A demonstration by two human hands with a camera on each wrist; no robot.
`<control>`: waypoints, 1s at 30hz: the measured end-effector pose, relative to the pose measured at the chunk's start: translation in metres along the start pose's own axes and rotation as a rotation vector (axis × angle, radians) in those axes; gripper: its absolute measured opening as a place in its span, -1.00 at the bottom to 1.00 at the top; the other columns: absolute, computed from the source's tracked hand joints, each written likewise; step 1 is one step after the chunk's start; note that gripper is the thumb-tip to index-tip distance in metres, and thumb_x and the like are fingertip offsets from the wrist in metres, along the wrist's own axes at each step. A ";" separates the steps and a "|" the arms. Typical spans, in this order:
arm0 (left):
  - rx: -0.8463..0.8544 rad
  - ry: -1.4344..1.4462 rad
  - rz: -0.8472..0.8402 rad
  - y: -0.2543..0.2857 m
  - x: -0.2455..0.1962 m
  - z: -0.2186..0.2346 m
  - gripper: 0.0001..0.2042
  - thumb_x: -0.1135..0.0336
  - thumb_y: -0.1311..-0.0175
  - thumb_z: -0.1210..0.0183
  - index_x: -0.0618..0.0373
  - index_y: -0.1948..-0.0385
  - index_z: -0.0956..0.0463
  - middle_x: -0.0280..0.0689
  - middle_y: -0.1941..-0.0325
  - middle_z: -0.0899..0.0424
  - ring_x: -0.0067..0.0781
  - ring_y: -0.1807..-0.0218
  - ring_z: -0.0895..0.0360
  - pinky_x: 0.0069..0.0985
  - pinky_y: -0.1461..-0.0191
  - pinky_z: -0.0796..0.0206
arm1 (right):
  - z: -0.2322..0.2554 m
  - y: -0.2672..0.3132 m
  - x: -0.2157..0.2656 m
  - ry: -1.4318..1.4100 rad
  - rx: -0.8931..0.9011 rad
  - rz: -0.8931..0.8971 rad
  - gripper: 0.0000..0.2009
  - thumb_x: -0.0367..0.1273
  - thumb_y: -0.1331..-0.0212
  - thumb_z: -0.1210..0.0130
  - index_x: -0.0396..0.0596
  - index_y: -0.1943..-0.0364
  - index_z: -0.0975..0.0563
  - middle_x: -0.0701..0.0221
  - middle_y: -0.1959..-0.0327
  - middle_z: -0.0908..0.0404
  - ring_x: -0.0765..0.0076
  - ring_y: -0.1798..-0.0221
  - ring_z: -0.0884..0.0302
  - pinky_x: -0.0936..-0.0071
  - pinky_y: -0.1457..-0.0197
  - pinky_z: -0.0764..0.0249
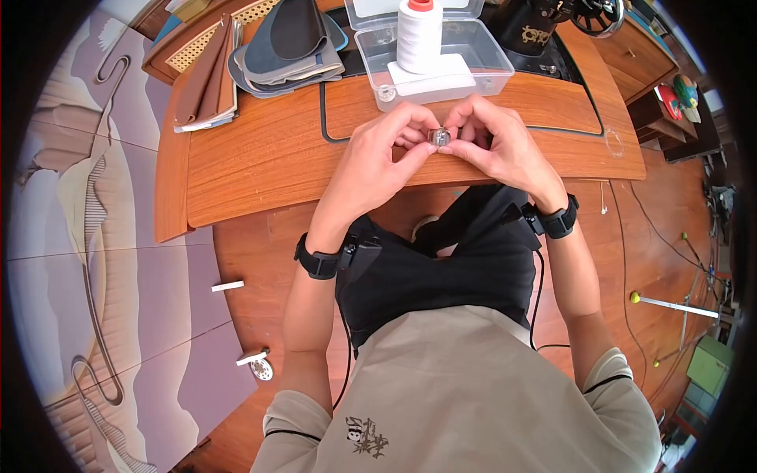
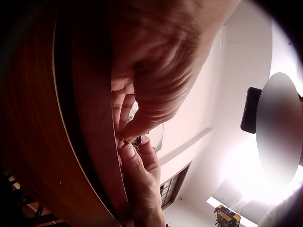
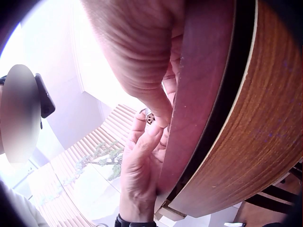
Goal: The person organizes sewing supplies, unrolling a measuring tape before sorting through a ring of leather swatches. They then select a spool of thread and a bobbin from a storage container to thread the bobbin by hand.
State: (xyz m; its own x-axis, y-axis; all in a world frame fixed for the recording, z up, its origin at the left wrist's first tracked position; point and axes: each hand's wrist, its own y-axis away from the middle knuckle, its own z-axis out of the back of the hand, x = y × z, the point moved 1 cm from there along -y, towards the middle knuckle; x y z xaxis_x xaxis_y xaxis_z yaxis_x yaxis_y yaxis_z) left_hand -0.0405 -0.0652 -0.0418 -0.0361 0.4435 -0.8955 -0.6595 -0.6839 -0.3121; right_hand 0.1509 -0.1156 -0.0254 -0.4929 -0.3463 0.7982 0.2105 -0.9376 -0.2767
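Observation:
Close over the front of the wooden sewing table (image 1: pixel 260 169), both hands meet at a small, round metal bobbin case (image 1: pixel 439 138). My left hand (image 1: pixel 371 165) pinches its left side between thumb and fingertips. From the other side, the thumb and index finger of my right hand (image 1: pixel 505 150) grip it too. Holes show on the face of the bobbin case (image 3: pixel 150 118) in the right wrist view. Fingertips partly cover the bobbin case (image 2: pixel 137 141) in the left wrist view.
Behind the hands stands a clear plastic box (image 1: pixel 497 83) with a white thread cone (image 1: pixel 419 39) and a white card (image 1: pixel 453 77). A black sewing machine (image 1: pixel 524 31) is at the back right. Fabric swatches (image 1: pixel 288 67) lie at the back left.

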 end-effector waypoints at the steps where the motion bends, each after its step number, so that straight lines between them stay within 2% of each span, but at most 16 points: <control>1: 0.001 -0.006 -0.002 0.000 0.000 0.000 -0.81 0.61 -0.17 -0.14 0.27 0.19 -0.43 -0.32 0.23 -0.61 -0.56 0.18 -0.60 -0.60 0.07 -0.41 | 0.000 0.000 0.001 -0.004 0.002 0.000 -0.79 -0.42 -0.05 -0.27 -0.13 0.30 -0.48 0.48 0.56 -0.49 0.61 0.55 -0.40 0.59 0.50 -0.30; 5: 0.000 0.005 -0.001 0.000 0.001 -0.001 -0.81 0.60 -0.17 -0.15 0.27 0.18 -0.43 -0.31 0.23 -0.61 -0.57 0.19 -0.59 -0.61 0.08 -0.40 | 0.001 0.000 0.000 -0.001 -0.001 -0.004 -0.79 -0.40 -0.05 -0.28 -0.13 0.30 -0.48 0.48 0.57 -0.48 0.61 0.56 -0.38 0.59 0.50 -0.29; 7: -0.060 0.049 -0.011 0.000 0.003 -0.003 -0.85 0.50 -0.18 -0.16 0.23 0.23 -0.44 -0.19 0.30 -0.64 -0.41 0.25 -0.64 -0.51 0.13 -0.45 | 0.000 0.000 -0.003 0.005 0.000 -0.004 -0.79 -0.39 -0.06 -0.28 -0.12 0.32 -0.48 0.48 0.59 -0.46 0.61 0.57 -0.35 0.58 0.51 -0.27; 17: -0.072 0.046 0.023 0.001 0.001 -0.001 -0.79 0.38 -0.22 -0.20 0.26 0.18 -0.46 -0.17 0.32 -0.68 -0.42 0.27 -0.62 -0.52 0.16 -0.43 | 0.000 0.001 -0.003 -0.023 0.003 -0.021 -0.78 -0.31 -0.12 -0.24 -0.16 0.37 -0.49 0.45 0.58 -0.47 0.58 0.56 -0.34 0.57 0.50 -0.27; 19: -0.027 0.006 0.055 0.001 0.001 0.001 -0.76 0.44 -0.26 -0.16 0.30 0.09 -0.45 -0.24 0.27 -0.68 -0.57 0.22 -0.60 -0.61 0.09 -0.39 | 0.000 0.001 -0.004 -0.029 -0.002 -0.021 -0.78 -0.30 -0.13 -0.22 -0.17 0.36 -0.50 0.42 0.56 -0.50 0.56 0.56 -0.35 0.55 0.49 -0.28; 26: -0.029 0.015 0.080 0.001 0.001 0.000 -0.78 0.40 -0.27 -0.16 0.29 0.11 -0.47 -0.26 0.30 -0.69 -0.58 0.24 -0.61 -0.59 0.09 -0.39 | -0.002 0.002 -0.011 -0.050 -0.024 -0.019 -0.79 -0.29 -0.17 -0.19 -0.18 0.34 -0.53 0.40 0.57 -0.51 0.53 0.56 -0.35 0.54 0.48 -0.28; 28: -0.077 0.071 0.046 0.001 0.004 -0.001 -0.79 0.41 -0.21 -0.21 0.28 0.17 -0.49 -0.16 0.33 -0.70 -0.50 0.34 -0.63 -0.57 0.22 -0.42 | -0.002 0.002 -0.011 -0.050 -0.022 -0.023 -0.79 -0.29 -0.17 -0.19 -0.18 0.34 -0.53 0.40 0.58 -0.50 0.54 0.56 -0.35 0.54 0.48 -0.27; 30: -0.077 0.086 0.056 0.001 0.004 -0.001 -0.79 0.42 -0.21 -0.21 0.28 0.17 -0.49 -0.17 0.32 -0.70 -0.50 0.32 -0.63 -0.57 0.22 -0.43 | -0.002 0.001 -0.010 -0.044 -0.019 -0.021 -0.80 -0.30 -0.16 -0.19 -0.18 0.34 -0.53 0.41 0.59 -0.50 0.55 0.56 -0.34 0.55 0.49 -0.27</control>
State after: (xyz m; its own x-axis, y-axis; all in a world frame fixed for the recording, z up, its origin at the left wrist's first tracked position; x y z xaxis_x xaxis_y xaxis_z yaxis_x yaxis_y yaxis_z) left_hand -0.0404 -0.0650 -0.0460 -0.0051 0.3545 -0.9351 -0.5987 -0.7500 -0.2811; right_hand 0.1548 -0.1135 -0.0349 -0.4593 -0.3247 0.8268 0.1844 -0.9454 -0.2689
